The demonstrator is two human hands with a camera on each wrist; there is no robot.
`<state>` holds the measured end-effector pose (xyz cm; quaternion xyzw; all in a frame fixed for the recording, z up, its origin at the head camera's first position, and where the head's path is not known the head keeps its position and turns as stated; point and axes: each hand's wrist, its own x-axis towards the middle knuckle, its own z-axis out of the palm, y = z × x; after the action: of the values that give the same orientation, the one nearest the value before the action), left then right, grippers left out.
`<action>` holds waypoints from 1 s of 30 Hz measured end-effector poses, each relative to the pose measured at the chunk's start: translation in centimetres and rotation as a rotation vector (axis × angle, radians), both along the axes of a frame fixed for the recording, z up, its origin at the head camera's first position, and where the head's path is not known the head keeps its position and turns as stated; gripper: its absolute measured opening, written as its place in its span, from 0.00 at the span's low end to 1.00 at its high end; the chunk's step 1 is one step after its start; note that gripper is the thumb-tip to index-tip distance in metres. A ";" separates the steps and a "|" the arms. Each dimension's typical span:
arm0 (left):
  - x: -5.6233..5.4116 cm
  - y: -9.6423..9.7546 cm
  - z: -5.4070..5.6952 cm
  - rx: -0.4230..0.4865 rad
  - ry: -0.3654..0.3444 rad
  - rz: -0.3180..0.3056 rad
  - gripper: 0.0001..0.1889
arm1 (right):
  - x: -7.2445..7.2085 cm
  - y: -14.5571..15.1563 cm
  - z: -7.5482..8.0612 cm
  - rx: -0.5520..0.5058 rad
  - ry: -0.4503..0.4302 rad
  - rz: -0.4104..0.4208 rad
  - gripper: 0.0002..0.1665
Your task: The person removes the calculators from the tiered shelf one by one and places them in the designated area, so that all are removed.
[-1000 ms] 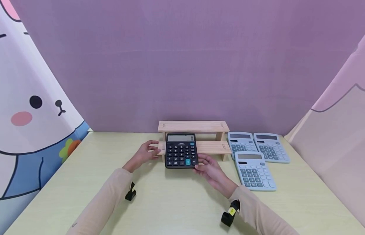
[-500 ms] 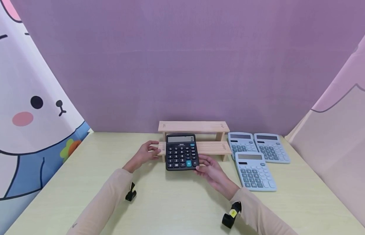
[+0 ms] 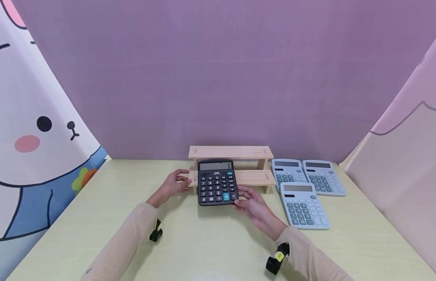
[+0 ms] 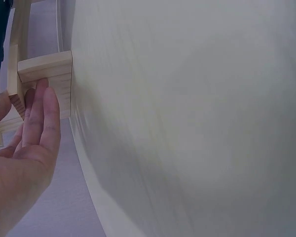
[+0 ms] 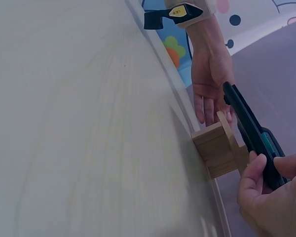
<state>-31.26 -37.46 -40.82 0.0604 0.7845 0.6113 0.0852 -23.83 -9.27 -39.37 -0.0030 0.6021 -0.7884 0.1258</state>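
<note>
A black desk calculator (image 3: 218, 183), its screen showing 0, leans tilted in front of the two-tier wooden rack (image 3: 254, 177). My right hand (image 3: 254, 207) pinches its lower right corner, thumb on the key side and fingers behind. The right wrist view shows the calculator (image 5: 254, 131) edge-on in that pinch, slanting over the rack. At the rack's left end, my left hand (image 3: 173, 187) grips the lower board. Seen from the left wrist, the thumb lies at the board's end (image 4: 17, 98) and the fingers (image 4: 49, 116) reach underneath.
Three light blue calculators lie on the table right of the rack: one at the back left (image 3: 288, 169), one at the back right (image 3: 323, 177), one in front (image 3: 303, 205). A purple cloth (image 3: 218, 78) rises behind. A cartoon-printed cloth (image 3: 38, 156) hangs at left.
The black calculator's lower edge has come slightly toward me and to the right, with my right hand still pinching its corner. My left hand stays on the rack.
</note>
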 end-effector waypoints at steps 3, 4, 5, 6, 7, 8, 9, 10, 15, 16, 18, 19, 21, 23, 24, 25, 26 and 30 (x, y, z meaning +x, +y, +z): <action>0.0 0.0 0.0 -0.005 -0.004 0.005 0.27 | 0.1 0.3 0.1 -0.004 0.003 0.004 0.33; 0.0 0.0 0.0 -0.007 -0.001 0.002 0.27 | 0.2 0.3 0.2 -0.007 0.001 0.005 0.33; 0.0 0.1 0.0 -0.009 -0.003 0.005 0.27 | 0.2 0.5 0.2 -0.006 0.000 0.004 0.34; 0.1 0.1 0.0 -0.006 -0.002 0.005 0.27 | 0.2 0.6 0.2 -0.006 -0.002 0.005 0.34; 0.1 0.1 0.1 -0.002 -0.001 0.004 0.27 | 0.2 0.7 0.2 -0.007 -0.006 0.005 0.34; 0.1 0.1 0.1 0.002 0.001 0.002 0.27 | 0.2 0.9 0.2 -0.005 -0.009 0.005 0.35; 0.1 0.1 0.1 0.007 0.003 0.002 0.26 | 0.3 1.0 0.1 -0.003 -0.014 0.004 0.35; 0.2 0.1 0.1 0.012 0.003 0.003 0.26 | 0.3 1.2 0.1 -0.002 -0.016 0.003 0.35; 0.3 -0.1 0.2 0.009 0.011 -0.010 0.27 | 0.5 2.0 0.1 0.017 -0.025 -0.008 0.35; 0.3 -0.1 0.2 0.007 0.012 -0.013 0.27 | 0.6 2.1 0.1 0.024 -0.022 -0.011 0.35; 0.4 -0.1 0.2 0.007 0.016 -0.018 0.27 | 0.6 2.5 0.1 0.031 -0.022 -0.016 0.35; 0.4 -0.1 0.3 0.007 0.018 -0.021 0.27 | 0.7 2.7 0.1 0.032 -0.022 -0.017 0.34; 0.5 -0.1 0.3 0.009 0.022 -0.025 0.26 | 0.7 3.1 0.0 0.033 -0.022 -0.013 0.34; 0.5 -0.1 0.3 0.010 0.026 -0.028 0.26 | 0.8 3.5 0.0 0.028 -0.021 -0.009 0.35; 0.5 -0.2 0.2 0.010 0.027 -0.028 0.26 | 0.8 3.7 -0.1 0.031 -0.021 -0.007 0.35; 0.5 -0.2 0.2 0.012 0.027 -0.030 0.26 | 0.9 3.9 -0.1 0.033 -0.019 -0.005 0.35; 0.4 -0.2 0.2 0.012 0.027 -0.031 0.26 | 0.9 4.1 -0.1 0.036 -0.017 -0.005 0.35; 0.4 -0.2 0.2 0.013 0.026 -0.026 0.26 | 1.1 5.1 -0.2 0.052 -0.014 -0.011 0.36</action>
<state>-30.87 -37.61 -40.65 0.0792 0.7806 0.6145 0.0825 -22.74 -4.19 -39.59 0.0091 0.6216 -0.7731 0.1259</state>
